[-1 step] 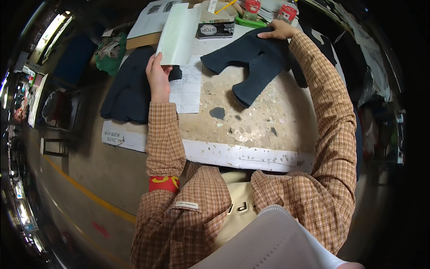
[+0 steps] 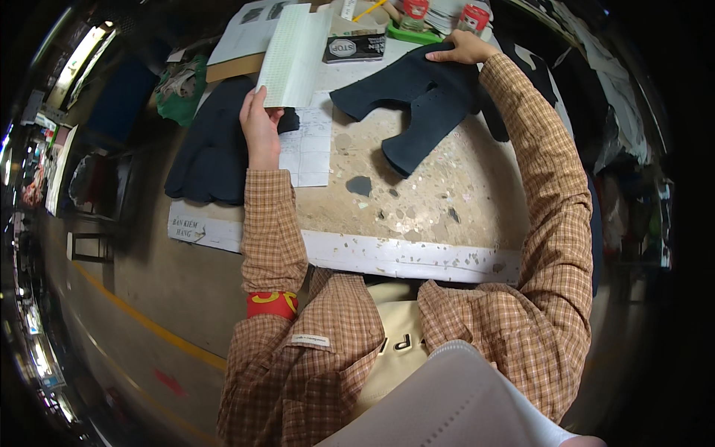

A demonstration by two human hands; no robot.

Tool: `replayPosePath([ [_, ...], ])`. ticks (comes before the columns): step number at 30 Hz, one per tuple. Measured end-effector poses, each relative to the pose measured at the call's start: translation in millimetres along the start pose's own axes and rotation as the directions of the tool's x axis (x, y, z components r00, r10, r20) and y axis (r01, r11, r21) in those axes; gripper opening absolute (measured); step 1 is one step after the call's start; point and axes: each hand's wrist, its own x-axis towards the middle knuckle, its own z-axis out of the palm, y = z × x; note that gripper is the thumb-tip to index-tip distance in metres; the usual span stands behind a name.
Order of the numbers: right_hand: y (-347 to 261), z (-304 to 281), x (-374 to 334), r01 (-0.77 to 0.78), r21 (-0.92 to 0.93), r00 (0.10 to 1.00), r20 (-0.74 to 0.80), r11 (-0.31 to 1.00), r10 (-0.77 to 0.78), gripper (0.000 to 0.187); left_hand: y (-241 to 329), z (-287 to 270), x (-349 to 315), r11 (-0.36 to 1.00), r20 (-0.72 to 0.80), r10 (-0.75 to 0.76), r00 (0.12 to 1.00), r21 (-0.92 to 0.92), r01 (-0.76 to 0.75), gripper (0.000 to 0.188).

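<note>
My left hand [image 2: 261, 130] grips the near end of a pale green sheet [image 2: 287, 63] printed with a fine grid, thumb on its edge. The sheet is raised over the table's far left, above a white paper [image 2: 307, 149] with handwriting. At the far right, my right hand [image 2: 469, 51] pinches the far edge of a dark navy cut piece of soft, thick material [image 2: 428, 97], its thumb on top. That piece has two broad lobes with a curved notch between them. Left of my left hand is a pile of similar dark pieces [image 2: 208, 149].
A grey board [image 2: 249, 33] lies at the far left beside a black-and-white packet [image 2: 354, 48]. Behind are a green tray [image 2: 410, 34] and two red-labelled bottles [image 2: 414, 10]. Dark scraps [image 2: 359, 185] dot the worn tabletop [image 2: 424, 208]. More dark material [image 2: 532, 82] lies along the right edge.
</note>
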Motion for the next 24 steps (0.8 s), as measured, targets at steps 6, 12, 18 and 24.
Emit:
replayPosePath([
  [6, -6.4, 0.2, -57.7, -0.133, 0.027, 0.988, -0.080, 0.991, 0.135, 0.094, -3.6, 4.9, -2.4, 1.000, 0.005, 0.000, 1.000, 0.020, 0.000, 0.017],
  [12, 8.5, 27.8, -126.2, -0.292, 0.076, 0.947, -0.115, 0.953, 0.299, 0.090, -6.3, 7.3, -3.2, 0.999, 0.028, 0.015, 0.999, 0.034, -0.016, 0.020],
  [18, 24.2, 66.7, -177.5, -0.415, 0.162, 0.883, -0.166, 0.895, 0.439, 0.072, -9.8, 11.0, -5.5, 0.997, 0.059, -0.019, 0.998, 0.079, 0.014, 0.019],
  [24, 28.5, 83.2, -233.7, -0.472, 0.529, 0.841, 0.029, 0.706, 0.540, 0.050, -8.8, 15.2, -10.4, 0.997, 0.078, -0.015, 0.997, 0.083, 0.008, 0.020],
])
